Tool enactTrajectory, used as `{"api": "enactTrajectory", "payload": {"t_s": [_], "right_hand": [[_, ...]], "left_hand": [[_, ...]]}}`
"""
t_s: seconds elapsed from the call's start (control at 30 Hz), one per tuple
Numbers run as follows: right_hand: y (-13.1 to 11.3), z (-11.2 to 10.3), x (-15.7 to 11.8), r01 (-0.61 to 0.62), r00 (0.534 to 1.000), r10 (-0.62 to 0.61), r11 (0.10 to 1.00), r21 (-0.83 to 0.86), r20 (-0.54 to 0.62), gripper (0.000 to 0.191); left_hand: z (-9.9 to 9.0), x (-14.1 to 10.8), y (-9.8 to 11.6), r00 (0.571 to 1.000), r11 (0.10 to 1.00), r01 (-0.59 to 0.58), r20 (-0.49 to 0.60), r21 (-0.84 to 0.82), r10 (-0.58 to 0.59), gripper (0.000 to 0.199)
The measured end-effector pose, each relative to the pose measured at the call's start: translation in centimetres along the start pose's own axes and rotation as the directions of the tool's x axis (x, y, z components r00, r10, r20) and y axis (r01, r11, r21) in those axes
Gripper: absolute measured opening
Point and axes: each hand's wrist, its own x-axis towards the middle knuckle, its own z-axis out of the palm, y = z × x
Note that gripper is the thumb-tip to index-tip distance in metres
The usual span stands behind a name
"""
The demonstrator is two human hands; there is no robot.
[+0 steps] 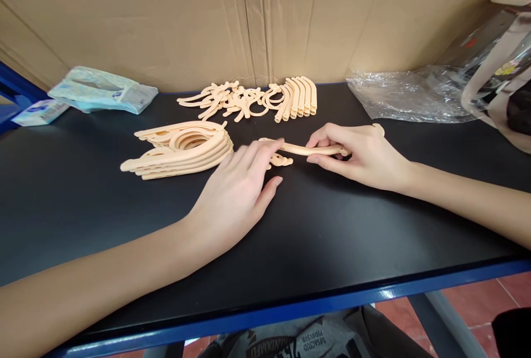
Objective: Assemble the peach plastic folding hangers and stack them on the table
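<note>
My right hand [357, 153] pinches a slightly curved beige plastic hanger arm [305, 150] between thumb and fingers. A small beige rounded end [378, 129] shows behind that hand; whether it belongs to the same piece I cannot tell. Fingers stretched and thumb apart, my left hand [240, 192] lies over the arm's left end. Partly under its fingers is another small beige piece [282, 161] with holes. Just left of my left hand, a stack of folded beige hangers [182, 153] lies on the black table [332, 242].
At the back lie loose beige hooks [236, 100] and a row of curved hanger arms [296, 99]. A light-blue tissue pack [99, 89] sits back left. Clear plastic wrap [402, 98] and a bag with pale straps [498, 65] are at right. Cardboard [174, 20] stands behind.
</note>
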Motion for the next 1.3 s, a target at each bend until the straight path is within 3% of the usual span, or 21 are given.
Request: {"api": "enactTrajectory", "payload": {"t_s": [0.1,0.3,0.57,0.73,1.0,1.3], "right_hand": [[0.25,-0.01,0.16,-0.06,0.998,0.059,0.997,0.043,0.016,0.013],[0.32,-0.06,0.47,-0.133,0.991,0.131,0.982,0.137,0.024,0.023],[0.35,-0.08,0.43,-0.136,0.989,0.131,0.987,0.088,0.062,0.024],[0.41,-0.07,0.31,-0.132,0.989,0.127,0.989,0.065,0.076,0.024],[0.37,-0.03,0.22,-0.077,0.991,0.076,0.997,0.007,0.114,0.022],[0.36,-0.17,0.22,0.045,0.99,-0.045,0.999,-0.001,0.135,0.016]], "left_hand": [[-0.11,-0.04,0.0,0.998,0.998,-0.036,0.055,0.045,0.034,0.024],[-0.34,-0.35,-0.07,0.993,0.993,-0.11,0.038,0.045,0.109,0.023],[-0.62,0.07,0.21,0.983,0.989,-0.15,-0.108,0.003,0.15,0.018],[-0.96,0.09,0.42,0.981,0.984,-0.165,-0.117,-0.074,0.156,0.018],[-0.92,-0.14,0.52,0.978,0.987,-0.158,-0.14,-0.032,0.153,0.026],[-0.9,-0.11,0.62,0.993,0.998,-0.041,-0.111,0.05,0.046,0.026]]}}
